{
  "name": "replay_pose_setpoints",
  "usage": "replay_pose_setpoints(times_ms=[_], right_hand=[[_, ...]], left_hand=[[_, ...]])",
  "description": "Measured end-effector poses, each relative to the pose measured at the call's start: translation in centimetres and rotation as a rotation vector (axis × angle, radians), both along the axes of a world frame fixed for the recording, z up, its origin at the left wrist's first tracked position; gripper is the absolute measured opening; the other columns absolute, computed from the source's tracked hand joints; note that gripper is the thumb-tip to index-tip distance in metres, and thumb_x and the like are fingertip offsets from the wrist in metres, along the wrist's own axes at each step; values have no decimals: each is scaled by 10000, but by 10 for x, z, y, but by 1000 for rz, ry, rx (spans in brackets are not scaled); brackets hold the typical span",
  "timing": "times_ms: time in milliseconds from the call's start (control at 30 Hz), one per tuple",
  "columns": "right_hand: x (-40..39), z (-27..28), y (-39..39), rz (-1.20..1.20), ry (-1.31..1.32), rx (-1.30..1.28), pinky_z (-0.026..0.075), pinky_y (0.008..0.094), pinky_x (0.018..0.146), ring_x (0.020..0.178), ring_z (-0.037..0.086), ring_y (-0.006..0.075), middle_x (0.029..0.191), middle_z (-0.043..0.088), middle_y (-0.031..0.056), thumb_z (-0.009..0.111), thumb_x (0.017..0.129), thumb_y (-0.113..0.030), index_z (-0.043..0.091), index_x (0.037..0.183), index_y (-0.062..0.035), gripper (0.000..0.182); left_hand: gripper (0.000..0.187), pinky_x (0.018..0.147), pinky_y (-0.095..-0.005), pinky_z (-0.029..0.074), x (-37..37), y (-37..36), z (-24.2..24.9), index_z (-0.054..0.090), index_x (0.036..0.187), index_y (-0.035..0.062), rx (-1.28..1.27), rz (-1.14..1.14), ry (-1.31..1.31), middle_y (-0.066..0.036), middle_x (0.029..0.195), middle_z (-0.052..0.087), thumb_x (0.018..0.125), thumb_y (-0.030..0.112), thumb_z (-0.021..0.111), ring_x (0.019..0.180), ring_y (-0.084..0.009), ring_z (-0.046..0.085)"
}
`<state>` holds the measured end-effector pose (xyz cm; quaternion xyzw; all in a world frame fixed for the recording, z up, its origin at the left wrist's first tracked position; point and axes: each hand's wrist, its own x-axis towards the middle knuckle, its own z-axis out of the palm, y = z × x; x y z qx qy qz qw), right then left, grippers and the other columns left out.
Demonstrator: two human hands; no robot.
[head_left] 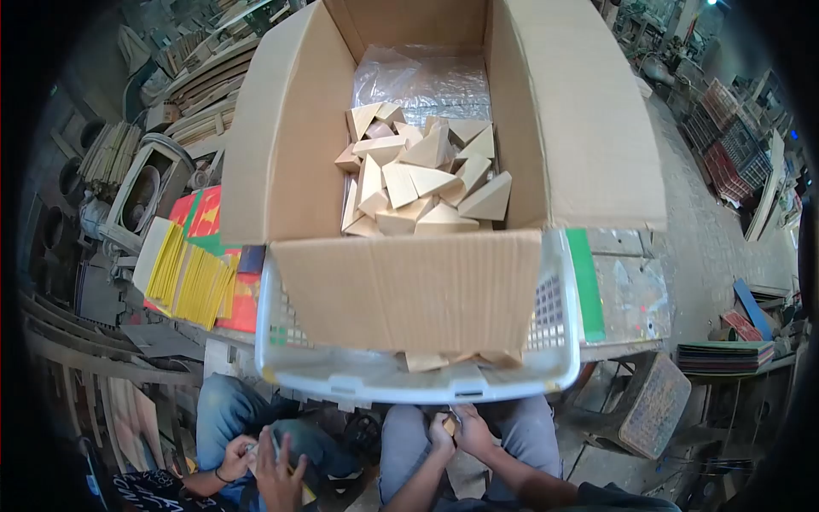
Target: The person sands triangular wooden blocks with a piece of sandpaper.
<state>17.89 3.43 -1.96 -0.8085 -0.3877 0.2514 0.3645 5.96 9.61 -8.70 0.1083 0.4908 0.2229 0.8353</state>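
My left hand [442,433] is closed around a small wooden piece [450,424], low in the view between my knees. Right beside it, my right hand [473,432] is closed too, its fingers at the same piece. Above both hands stands a white plastic basket [341,388] with a few wooden pieces [425,361] partly hidden inside. An open cardboard box [405,290] rests over the basket. Many triangular wooden blocks [414,175] lie piled in the box, in front of clear plastic film [426,81].
At the left a co-worker's hands [277,474] are close to my left knee. Yellow strips [192,277] lie on the red and green table cover [203,213]. A stool [653,405] stands at right, near stacked boards [725,357]. Crates [725,141] stand farther back.
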Motion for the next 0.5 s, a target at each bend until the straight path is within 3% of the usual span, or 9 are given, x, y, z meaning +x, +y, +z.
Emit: replay_pose_setpoints(times_ms=[33,133,200,267,367,433,467,500], right_hand=[[0,-14,0,-97,74,-109,453,423,923,1067,564,388,1099,613,209,556,737,4,604,1115,-3,382],[15,-34,2,-50,-50,34,473,442,861,993,592,390,1028,637,209,618,762,-76,639,1034,-25,278],[21,-41,0,-40,-21,-3,466,449,870,999,588,394,1046,630,212,614,764,-101,637,1044,-29,289],[24,-46,-1,-18,-3,-29,459,456,879,1005,583,398,1064,623,215,610,766,-126,636,1053,-33,303],[28,-56,-3,51,-66,-7,449,467,893,1013,577,405,1091,613,220,604,769,-164,633,1067,-38,324],[30,-60,-3,86,-122,5,442,474,902,1019,572,409,1110,606,223,600,771,-189,632,1076,-42,340],[30,-38,-1,78,26,-108,477,450,852,992,596,394,1043,634,221,602,769,-90,632,1061,-35,298],[27,-18,5,-89,165,-287,464,445,890,1054,572,393,1106,609,239,555,767,-49,602,1134,-30,370]], left_hand=[[329,873,-343,442,-21,29,54,597,1084,65,70,43,27,-83,1031,617,841,267,506,939,-202,592],[338,859,-341,446,-108,112,216,595,1093,63,305,214,17,-94,1032,621,859,281,485,929,-201,595],[345,850,-339,449,-126,134,260,594,1099,61,399,262,19,-101,1032,624,871,289,471,923,-200,596],[353,841,-337,451,-124,135,265,593,1105,60,432,257,28,-109,1033,627,883,298,456,917,-199,598],[366,827,-335,455,-108,114,234,592,1114,57,394,167,41,-120,1034,631,902,311,435,908,-197,601],[376,817,-333,457,-59,81,140,591,1120,56,274,-6,81,-128,1035,634,914,320,421,902,-196,603],[381,813,-332,459,-24,58,75,590,1122,55,204,-135,117,-131,1035,635,920,325,414,899,-195,603],[386,808,-331,460,11,34,10,590,1125,54,159,-310,165,-135,1035,637,926,329,407,896,-195,604]])
